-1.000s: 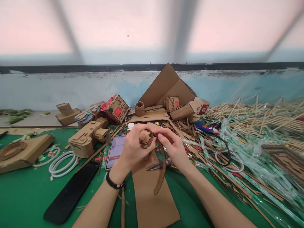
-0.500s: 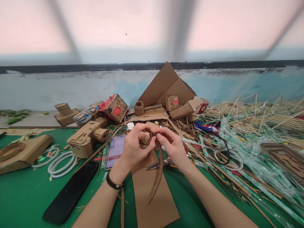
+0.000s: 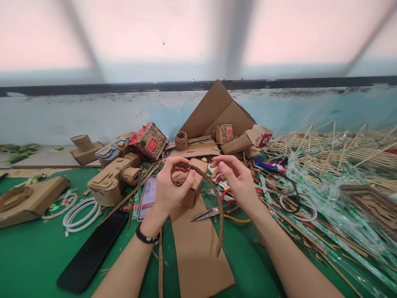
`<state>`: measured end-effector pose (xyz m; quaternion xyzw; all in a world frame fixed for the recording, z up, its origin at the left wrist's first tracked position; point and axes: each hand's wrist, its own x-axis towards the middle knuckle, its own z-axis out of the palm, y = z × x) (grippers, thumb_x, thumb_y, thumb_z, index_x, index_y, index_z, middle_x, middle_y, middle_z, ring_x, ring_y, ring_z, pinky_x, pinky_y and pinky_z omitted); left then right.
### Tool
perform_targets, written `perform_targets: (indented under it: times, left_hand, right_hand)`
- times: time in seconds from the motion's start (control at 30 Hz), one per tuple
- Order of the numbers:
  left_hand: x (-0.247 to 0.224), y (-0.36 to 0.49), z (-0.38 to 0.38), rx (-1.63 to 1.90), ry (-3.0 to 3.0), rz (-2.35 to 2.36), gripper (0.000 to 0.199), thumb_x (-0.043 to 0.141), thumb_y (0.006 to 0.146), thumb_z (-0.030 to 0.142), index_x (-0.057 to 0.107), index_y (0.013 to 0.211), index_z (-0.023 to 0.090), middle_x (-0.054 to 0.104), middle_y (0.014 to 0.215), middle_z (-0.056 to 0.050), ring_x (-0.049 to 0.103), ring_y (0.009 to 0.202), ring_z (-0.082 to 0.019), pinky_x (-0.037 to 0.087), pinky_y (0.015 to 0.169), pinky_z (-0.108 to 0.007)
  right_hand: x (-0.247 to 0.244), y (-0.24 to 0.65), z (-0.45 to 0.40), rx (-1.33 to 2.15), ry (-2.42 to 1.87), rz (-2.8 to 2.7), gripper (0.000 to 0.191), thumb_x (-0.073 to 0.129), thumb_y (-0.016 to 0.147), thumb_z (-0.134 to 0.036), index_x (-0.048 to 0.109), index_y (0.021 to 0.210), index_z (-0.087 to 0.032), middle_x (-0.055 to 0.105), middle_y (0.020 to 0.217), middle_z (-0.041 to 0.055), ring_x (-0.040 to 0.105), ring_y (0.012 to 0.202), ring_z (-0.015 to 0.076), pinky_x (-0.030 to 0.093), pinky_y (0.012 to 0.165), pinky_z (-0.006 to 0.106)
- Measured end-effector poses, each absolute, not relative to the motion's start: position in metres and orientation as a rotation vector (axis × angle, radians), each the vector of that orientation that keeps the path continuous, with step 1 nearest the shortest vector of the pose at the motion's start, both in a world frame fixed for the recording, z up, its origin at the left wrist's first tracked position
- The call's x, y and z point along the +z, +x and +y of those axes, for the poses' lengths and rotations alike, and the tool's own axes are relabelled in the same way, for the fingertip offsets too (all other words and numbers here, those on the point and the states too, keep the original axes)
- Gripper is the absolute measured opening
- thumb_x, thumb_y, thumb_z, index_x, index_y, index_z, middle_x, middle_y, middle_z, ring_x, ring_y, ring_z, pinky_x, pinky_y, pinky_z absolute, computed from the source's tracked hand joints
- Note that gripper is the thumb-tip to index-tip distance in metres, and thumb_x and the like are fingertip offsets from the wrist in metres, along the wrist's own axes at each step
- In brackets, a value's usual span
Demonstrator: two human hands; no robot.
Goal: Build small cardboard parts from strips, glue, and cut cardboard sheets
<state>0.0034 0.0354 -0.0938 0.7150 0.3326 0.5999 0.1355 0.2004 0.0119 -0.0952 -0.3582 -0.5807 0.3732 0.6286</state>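
Observation:
My left hand (image 3: 173, 186) pinches a curled cardboard strip (image 3: 219, 207) between thumb and fingers. One end of the strip is coiled inside the hand; the rest arcs to the right and hangs down. To the right, my right hand (image 3: 237, 182) is apart from the strip, fingers loosely bent and spread, with nothing in it. Behind the strip stands a small cardboard box (image 3: 192, 192). Below lies a flat cardboard sheet (image 3: 198, 256), with scissors (image 3: 209, 214) across its upper right edge.
A phone (image 3: 147, 200) showing a timer lies left of my left hand. Cardboard camera models (image 3: 108, 182) stand to the left and back. Clear and green plastic strips (image 3: 335, 223) and thin sticks (image 3: 322, 153) heap up on the right. A black flat object (image 3: 93, 252) lies at front left.
My right hand has let go of the strip and moved right with its fingers opening. The strip's free end has swung out to the right, uncovering the box.

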Motion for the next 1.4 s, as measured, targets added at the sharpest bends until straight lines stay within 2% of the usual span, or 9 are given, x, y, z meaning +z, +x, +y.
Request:
perform_targets:
  times: [0.17, 0.37, 0.6, 1.0, 1.4]
  left_hand:
    - [-0.093, 0.004, 0.037, 1.757, 1.911, 0.944, 0.023, 0.074, 0.089, 0.026, 0.061, 0.107, 0.022, 0.067, 0.103, -0.004, 0.072, 0.088, -0.015, 0.063, 0.079, -0.027]
    - [-0.092, 0.004, 0.038, 1.757, 1.856, 0.935, 0.023, 0.076, 0.087, 0.026, 0.061, 0.104, 0.021, 0.067, 0.102, -0.003, 0.072, 0.085, -0.013, 0.063, 0.076, -0.023]
    - [-0.096, 0.004, 0.038, 1.725, 1.925, 0.94, 0.025, 0.077, 0.086, 0.027, 0.06, 0.104, 0.022, 0.068, 0.101, -0.003, 0.072, 0.083, -0.014, 0.064, 0.077, -0.026]
    - [-0.099, 0.007, 0.036, 1.68, 1.923, 0.922, 0.028, 0.079, 0.085, 0.025, 0.062, 0.106, 0.021, 0.07, 0.102, -0.003, 0.073, 0.086, -0.014, 0.064, 0.082, -0.027]
    - [-0.099, 0.008, 0.037, 1.65, 1.896, 0.906, 0.029, 0.079, 0.084, 0.024, 0.06, 0.105, 0.022, 0.069, 0.1, -0.002, 0.074, 0.083, -0.013, 0.064, 0.075, -0.023]
  right_hand:
    - [-0.095, 0.2, 0.01, 0.878, -0.854, -1.427, 0.03, 0.063, 0.101, -0.05, 0.073, 0.112, -0.024, 0.077, 0.108, 0.006, 0.072, 0.088, 0.0189, 0.06, 0.073, 0.029]
    - [-0.1, 0.196, 0.01, 0.857, -0.867, -1.467, 0.03, 0.061, 0.103, -0.049, 0.075, 0.113, -0.025, 0.077, 0.107, 0.0058, 0.072, 0.094, 0.0211, 0.061, 0.075, 0.03]
    - [-0.098, 0.192, 0.004, 0.916, -0.784, -1.545, 0.033, 0.058, 0.105, -0.049, 0.076, 0.121, -0.027, 0.077, 0.098, 0.0032, 0.071, 0.071, 0.0165, 0.061, 0.07, 0.031]
    - [-0.101, 0.191, 0.007, 0.832, -0.841, -1.55, 0.026, 0.062, 0.102, -0.04, 0.079, 0.116, -0.027, 0.079, 0.099, 0.0038, 0.073, 0.073, 0.0182, 0.062, 0.069, 0.031]
    - [-0.099, 0.191, 0.007, 0.822, -0.844, -1.576, 0.026, 0.06, 0.102, -0.038, 0.079, 0.114, -0.024, 0.081, 0.101, 0.004, 0.073, 0.072, 0.0169, 0.061, 0.069, 0.029]
